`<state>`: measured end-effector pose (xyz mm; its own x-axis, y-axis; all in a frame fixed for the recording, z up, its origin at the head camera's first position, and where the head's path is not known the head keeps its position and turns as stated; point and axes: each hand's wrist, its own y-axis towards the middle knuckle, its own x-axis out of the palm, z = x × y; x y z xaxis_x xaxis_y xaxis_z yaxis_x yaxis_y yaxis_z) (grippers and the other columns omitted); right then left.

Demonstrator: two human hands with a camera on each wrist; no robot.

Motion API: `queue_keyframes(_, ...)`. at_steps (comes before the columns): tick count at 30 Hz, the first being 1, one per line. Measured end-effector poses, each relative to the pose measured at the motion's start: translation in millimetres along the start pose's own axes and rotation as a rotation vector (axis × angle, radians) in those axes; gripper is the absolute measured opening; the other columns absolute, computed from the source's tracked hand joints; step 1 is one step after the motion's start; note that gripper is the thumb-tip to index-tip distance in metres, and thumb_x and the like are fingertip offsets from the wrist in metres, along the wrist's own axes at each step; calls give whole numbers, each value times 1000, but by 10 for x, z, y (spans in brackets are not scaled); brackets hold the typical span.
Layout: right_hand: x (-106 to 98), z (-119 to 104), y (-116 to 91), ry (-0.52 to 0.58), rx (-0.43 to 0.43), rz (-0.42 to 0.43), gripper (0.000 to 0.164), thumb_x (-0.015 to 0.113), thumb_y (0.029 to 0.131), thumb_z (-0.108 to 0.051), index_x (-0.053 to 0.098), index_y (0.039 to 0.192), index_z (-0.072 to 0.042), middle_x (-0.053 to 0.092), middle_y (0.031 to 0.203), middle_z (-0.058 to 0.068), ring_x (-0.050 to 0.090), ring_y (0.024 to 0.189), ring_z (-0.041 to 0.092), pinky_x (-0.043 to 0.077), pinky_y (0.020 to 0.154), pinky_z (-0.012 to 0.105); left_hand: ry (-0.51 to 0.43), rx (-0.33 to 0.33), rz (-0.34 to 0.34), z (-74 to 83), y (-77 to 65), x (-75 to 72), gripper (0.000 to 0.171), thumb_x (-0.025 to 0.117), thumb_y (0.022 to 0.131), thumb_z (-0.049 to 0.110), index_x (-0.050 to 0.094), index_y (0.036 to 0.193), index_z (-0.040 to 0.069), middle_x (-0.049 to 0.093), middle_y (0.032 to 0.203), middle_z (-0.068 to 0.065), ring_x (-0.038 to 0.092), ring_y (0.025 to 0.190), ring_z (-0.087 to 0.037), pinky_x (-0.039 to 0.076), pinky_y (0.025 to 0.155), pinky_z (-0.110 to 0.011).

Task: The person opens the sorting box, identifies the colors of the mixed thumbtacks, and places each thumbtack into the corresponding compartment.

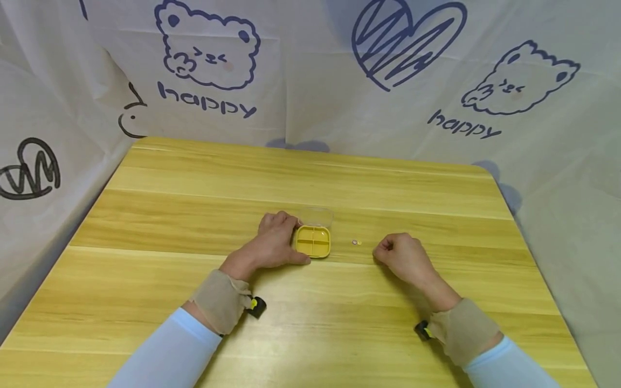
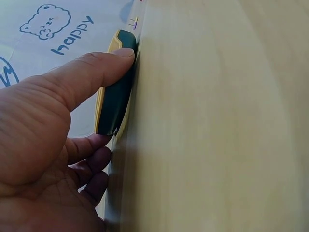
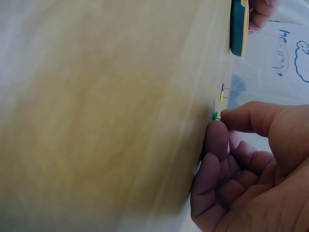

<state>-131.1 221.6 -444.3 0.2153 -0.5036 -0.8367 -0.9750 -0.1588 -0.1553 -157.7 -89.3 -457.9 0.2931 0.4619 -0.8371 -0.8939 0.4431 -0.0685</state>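
Note:
A yellow compartment box (image 1: 313,242) with a dark green underside (image 2: 116,96) sits on the table, its clear lid (image 1: 316,216) flipped back. My left hand (image 1: 276,242) grips it from the left, thumb on the near side and fingers around the far left corner. To the right of the box, two thumbtacks, one purple (image 3: 222,87) and one yellow (image 3: 221,96), lie point up. Close beside them, the thumb and index finger of my right hand (image 1: 405,257) pinch a green thumbtack (image 3: 215,115) low at the table surface; the head view hides this tack.
The wood-grain table (image 1: 310,323) runs around both hands. A white cloth (image 1: 310,81) with bear and heart drawings hangs behind its far edge. Both wrists wear wrapped bands (image 1: 223,302) with small black cameras.

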Motion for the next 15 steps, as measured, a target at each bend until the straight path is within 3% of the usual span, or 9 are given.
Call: queue_keyframes(15, -25, 19, -2, 23, 25, 17, 14, 59, 87, -19, 71, 85, -11, 69, 80, 4, 54, 63, 17, 46, 60, 32, 0, -5, -4, 14, -2, -9, 77, 83, 66, 50, 53, 122, 7, 50, 119, -11, 35, 109, -31, 26, 101, -47)
